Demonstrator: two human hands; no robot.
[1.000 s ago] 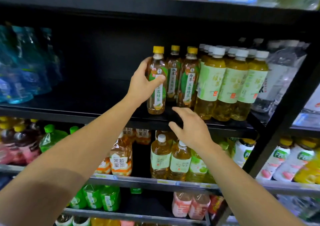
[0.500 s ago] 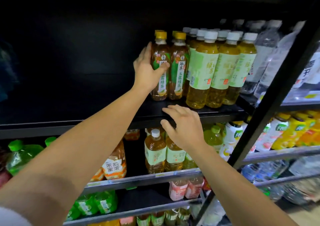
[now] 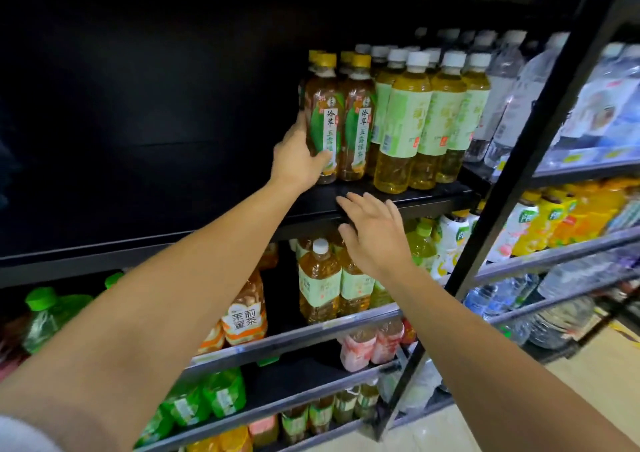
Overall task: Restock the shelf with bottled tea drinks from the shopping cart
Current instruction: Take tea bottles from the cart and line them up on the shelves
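A yellow-capped green tea bottle (image 3: 323, 105) stands upright on the black shelf (image 3: 408, 199), leftmost of its row. My left hand (image 3: 298, 157) grips its lower left side, thumb across the front. A second identical bottle (image 3: 358, 119) stands touching it on the right, with more behind. My right hand (image 3: 375, 233) hovers with fingers spread just below the shelf's front edge, holding nothing. The shopping cart is out of view.
White-capped pale green tea bottles (image 3: 408, 126) fill the shelf to the right, then clear water bottles (image 3: 505, 91). The shelf's left half is dark and bare. Lower shelves hold mixed drinks. A black upright post (image 3: 512, 188) runs diagonally at right.
The left hand slid lower on the bottle and set it beside the other yellow-capped ones. The view swung left and nearer. The right hand stayed by the shelf edge.
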